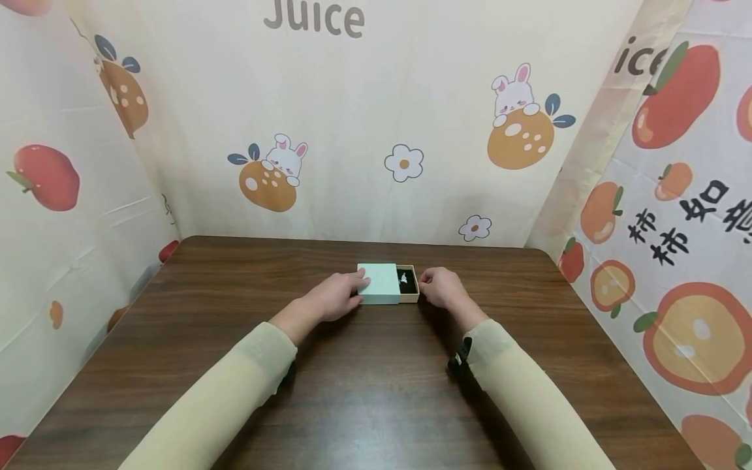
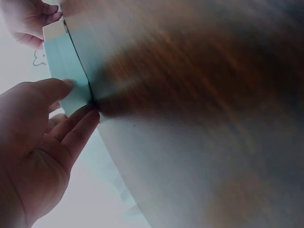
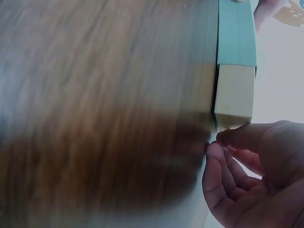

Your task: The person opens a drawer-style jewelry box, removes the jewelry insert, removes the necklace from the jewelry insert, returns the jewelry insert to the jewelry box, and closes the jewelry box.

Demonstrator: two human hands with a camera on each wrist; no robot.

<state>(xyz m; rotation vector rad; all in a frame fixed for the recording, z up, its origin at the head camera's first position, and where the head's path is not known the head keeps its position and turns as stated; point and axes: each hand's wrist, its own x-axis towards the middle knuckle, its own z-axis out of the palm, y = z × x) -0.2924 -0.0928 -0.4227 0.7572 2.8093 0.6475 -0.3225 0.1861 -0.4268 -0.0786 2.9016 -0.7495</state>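
Observation:
A small mint-green sliding jewelry box [image 1: 378, 284] lies toward the far side of the table. Its cream inner tray [image 1: 409, 297] sticks out from the right end of the sleeve. Inside the tray, a small silvery piece of jewelry [image 1: 404, 278] rests on black lining. My left hand [image 1: 336, 297] grips the sleeve's left end, thumb and fingers on opposite sides, as the left wrist view shows. At the tray's outer end, my right hand [image 1: 442, 287] has thumb and forefinger pinched together, seemingly on a thin pull tab; the fingertips hide most of it.
The dark brown wooden table [image 1: 364, 405] has its far edge just beyond the box. Behind it hangs a cream curtain [image 1: 352, 98] printed with rabbits and fruit. A fruit-printed sheet [image 1: 646, 261] hangs at the right. A dark band [image 1: 461, 356] shows at the right cuff.

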